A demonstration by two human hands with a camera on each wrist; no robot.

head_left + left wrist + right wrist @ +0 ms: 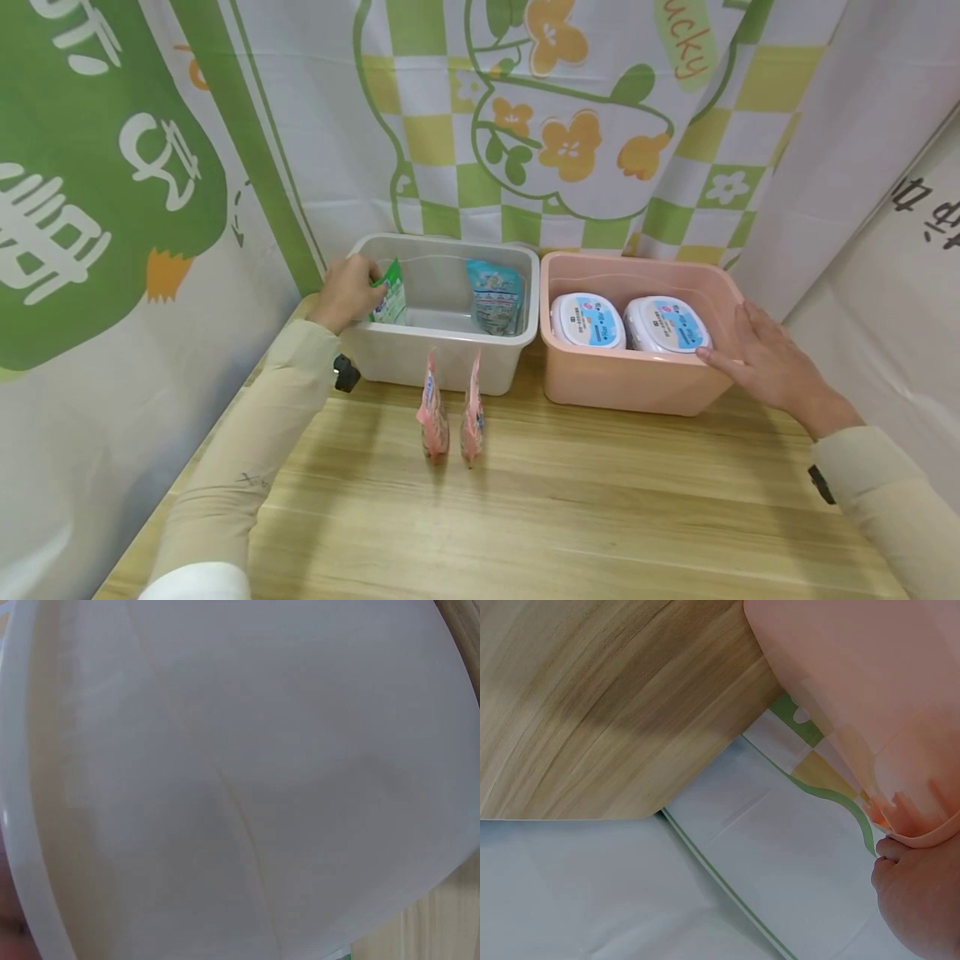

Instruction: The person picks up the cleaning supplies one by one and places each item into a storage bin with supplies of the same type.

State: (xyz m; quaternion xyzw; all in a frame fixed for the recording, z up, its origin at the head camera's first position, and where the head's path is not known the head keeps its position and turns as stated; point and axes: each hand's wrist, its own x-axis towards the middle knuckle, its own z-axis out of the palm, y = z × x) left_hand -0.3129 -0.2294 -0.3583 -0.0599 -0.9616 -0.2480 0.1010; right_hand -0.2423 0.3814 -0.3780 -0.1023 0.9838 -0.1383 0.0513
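Head view: we've got the green packet (392, 300) upright inside the grey bin (390, 358), left of center in frame, against the bin's left end. Left hand (347, 292) looks to have a narrow grip on the packet's left edge; finger overlaps it, thumb placement not clear to us. Left wrist view doesn't settle it: mostly the bin's outer wall, just a blurred bit of finger at lower left.

Handling, our guess: packet is light, thin, bendy, maybe slick, hard to crush. Best hold is a pinch on the top edge; a mid-face squeeze would probably buckle it. Blue pouch (495, 298) at the bin's right end looks softer and fuller; we'd take it by the top seam. Bin itself reads as stiff plastic.

Pose: left forearm comes up from lower left, wrist over the bin's left end, back of hand up, fingers curled inward. Right hand (780, 367), right of frame, lies spread on the right end of the pink bin (637, 387), thumb over the front rim, fingers along the side; grip is wide, bracing rather than clamping, we think.
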